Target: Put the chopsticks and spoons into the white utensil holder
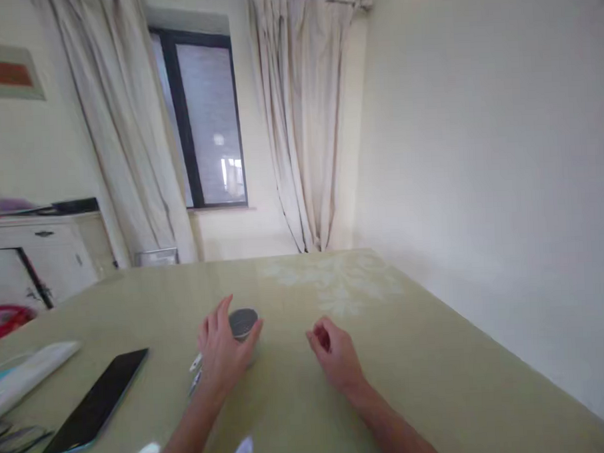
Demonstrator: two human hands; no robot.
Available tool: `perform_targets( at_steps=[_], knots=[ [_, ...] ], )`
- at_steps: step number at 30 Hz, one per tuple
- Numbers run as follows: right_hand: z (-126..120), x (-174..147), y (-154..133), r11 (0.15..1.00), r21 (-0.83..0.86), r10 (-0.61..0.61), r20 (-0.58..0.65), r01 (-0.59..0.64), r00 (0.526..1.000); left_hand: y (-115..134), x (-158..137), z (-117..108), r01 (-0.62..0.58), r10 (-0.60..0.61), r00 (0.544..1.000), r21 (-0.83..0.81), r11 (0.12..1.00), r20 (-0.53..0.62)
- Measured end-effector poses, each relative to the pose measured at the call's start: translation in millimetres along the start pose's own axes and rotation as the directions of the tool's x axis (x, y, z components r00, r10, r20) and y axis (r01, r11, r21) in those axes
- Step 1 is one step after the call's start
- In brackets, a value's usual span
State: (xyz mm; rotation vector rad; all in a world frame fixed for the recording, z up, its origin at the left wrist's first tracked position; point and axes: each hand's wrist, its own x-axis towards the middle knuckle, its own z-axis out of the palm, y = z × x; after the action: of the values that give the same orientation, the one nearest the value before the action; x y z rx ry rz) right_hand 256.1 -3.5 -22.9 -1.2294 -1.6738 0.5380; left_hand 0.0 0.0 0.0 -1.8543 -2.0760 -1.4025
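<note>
My left hand (222, 350) is over the table with its fingers and thumb spread on either side of a small round container (243, 320) with a dark grey top. The palm hides much of the container's near side, and whether the fingers press on it cannot be made out. Partly behind that wrist lie a small white piece (196, 363) and a thin, shiny pen-like thing (195, 383). To the right, my right hand (335, 352) is closed in a loose curl above the tabletop, thumb against the fingers. Anything inside the curl is hidden.
The pale green table (289, 400) meets a white wall on the right. At left lie a dark phone-like slab (97, 402), a long white object (35, 375) and tangled dark cords or glasses (16, 439). A white cabinet (57, 250) and red basin (6, 321) stand beyond.
</note>
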Motion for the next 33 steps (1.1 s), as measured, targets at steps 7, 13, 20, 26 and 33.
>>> perform_targets(
  at_steps=[7,13,20,26,33],
  knots=[
    [3.4,-0.2,-1.3,0.964,0.26,0.046,0.061,-0.06,0.997,29.5,-30.3,9.4,-0.025,0.191,0.922,-0.442,0.897,0.337],
    [8.3,10.8,16.9,0.777,0.586,0.184,0.138,-0.23,0.973,67.1,-71.0,21.7,0.022,0.483,0.709,-0.701,0.713,0.513],
    [-9.3,6.8,-3.7,0.725,0.639,0.054,0.318,-0.257,0.947,14.6,-39.5,14.4,-0.489,0.658,0.674,-0.465,0.738,0.336],
    [-10.9,2.2,-15.2,0.789,0.579,0.049,0.274,-0.205,0.961,-18.8,-5.7,-0.1,-0.281,0.184,0.947,0.401,0.872,0.263],
    [-8.2,1.9,-15.2,0.807,0.557,0.04,0.279,-0.195,0.96,-32.4,-0.5,0.4,-0.2,0.001,0.935,0.523,0.828,0.355]
  ],
)
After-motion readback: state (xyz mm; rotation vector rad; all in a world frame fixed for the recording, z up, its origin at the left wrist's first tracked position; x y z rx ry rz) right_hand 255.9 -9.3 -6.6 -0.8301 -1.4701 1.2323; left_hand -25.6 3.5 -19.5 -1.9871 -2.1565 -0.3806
